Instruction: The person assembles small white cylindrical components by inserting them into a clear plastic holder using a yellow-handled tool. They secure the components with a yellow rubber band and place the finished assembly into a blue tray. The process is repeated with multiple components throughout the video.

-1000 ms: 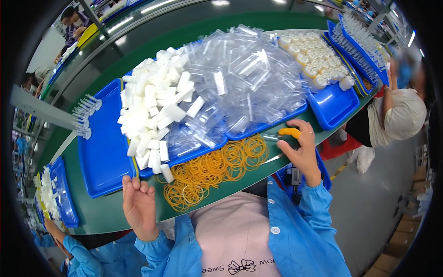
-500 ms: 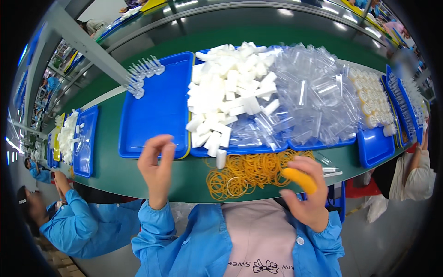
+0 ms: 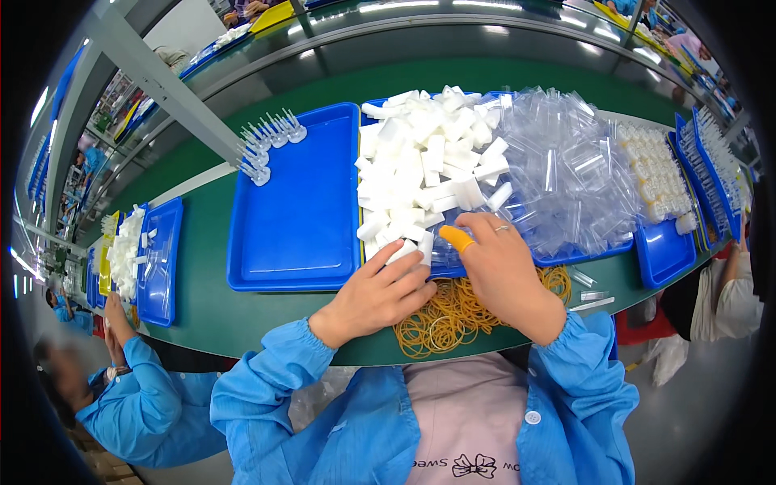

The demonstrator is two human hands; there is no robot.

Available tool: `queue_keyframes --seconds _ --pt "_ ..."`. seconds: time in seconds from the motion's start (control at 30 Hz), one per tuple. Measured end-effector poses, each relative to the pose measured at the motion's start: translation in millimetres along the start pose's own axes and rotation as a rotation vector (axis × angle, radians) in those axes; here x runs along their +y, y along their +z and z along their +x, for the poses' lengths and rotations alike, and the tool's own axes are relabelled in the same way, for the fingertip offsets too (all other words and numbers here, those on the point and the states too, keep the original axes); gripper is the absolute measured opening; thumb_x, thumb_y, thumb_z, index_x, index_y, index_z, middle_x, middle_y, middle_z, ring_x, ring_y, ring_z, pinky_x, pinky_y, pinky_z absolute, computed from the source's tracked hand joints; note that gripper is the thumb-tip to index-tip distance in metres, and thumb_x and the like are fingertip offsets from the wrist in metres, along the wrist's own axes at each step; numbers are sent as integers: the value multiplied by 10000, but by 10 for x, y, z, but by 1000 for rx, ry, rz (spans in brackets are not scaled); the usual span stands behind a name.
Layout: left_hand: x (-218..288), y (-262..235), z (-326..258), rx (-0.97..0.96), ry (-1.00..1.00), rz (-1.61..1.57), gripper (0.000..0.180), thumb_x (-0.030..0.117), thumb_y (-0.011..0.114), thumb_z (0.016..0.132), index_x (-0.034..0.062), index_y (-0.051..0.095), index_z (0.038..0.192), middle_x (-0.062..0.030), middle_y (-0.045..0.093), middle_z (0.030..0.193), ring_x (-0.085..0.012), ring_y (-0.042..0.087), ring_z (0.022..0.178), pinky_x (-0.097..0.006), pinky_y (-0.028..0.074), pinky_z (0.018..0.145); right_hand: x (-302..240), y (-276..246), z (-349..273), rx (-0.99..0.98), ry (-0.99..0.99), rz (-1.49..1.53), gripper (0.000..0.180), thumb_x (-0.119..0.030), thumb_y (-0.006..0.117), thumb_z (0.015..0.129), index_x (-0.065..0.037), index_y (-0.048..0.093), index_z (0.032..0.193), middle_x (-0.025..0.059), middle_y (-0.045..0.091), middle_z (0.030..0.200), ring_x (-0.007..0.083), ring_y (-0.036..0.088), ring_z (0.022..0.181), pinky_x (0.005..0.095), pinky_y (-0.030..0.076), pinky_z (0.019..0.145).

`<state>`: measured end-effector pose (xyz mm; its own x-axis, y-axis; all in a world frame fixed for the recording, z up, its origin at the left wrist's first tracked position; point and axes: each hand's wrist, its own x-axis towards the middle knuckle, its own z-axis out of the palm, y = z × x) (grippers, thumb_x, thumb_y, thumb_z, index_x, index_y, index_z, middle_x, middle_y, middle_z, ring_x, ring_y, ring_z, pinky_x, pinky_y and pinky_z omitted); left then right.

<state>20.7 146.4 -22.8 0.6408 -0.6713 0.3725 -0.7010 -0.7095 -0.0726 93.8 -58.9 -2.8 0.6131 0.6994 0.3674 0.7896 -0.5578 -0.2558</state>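
Along white blocks' (image 3: 435, 155) near edge, left hand (image 3: 378, 296) and right hand (image 3: 507, 273) show unclear grips.

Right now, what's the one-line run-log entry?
left hand: at white pieces | right hand: yellow finger cover, near clear tubes | rubber bands: on green table

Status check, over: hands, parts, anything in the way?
Left hand at white blocks, grip unclear. Right hand alongside, grip unclear. Blocks heaped beside clear tubes. Hands partly cover rubber bands.
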Motion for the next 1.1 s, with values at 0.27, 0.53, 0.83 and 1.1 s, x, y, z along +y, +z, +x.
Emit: queue_keyframes --seconds 0.27,0.53,0.83,1.1 --pt "-113 24 192 138 -235 -26 281 226 694 698 148 621 958 -81 537 1127 -272 480 1128 -455 372 981 19 4 76 -197 -61 -194 357 -83 600 731 -76 605 1088 103 513 1152 267 494 1087 412 405 845" --pt "-160 56 271 95 -262 29 284 207 717 674 168 649 947 -86 523 1194 -276 468 1147 -461 357 997 142 -138 295 -465 -189 -191 465 2 595 720 -63 531 1176 105 476 1158 284 500 1082 396 455 752" --pt "-151 55 252 150 -231 13 215 188 737 650 174 677 856 -74 550 1152 -272 499 1112 -470 377 978 409 73 376 -486 -297 -35 516 15 585 731 -129 490 1218 121 432 1216 325 525 1066 456 484 771" --pt "-47 1 279 187 -251 -69 228 153 744 646 158 680 865 -82 562 1117 -285 517 1077 -461 398 950 331 34 472 -628 -211 13 544 14 607 728 -160 517 1235 114 434 1223 362 559 1001 488 489 792"
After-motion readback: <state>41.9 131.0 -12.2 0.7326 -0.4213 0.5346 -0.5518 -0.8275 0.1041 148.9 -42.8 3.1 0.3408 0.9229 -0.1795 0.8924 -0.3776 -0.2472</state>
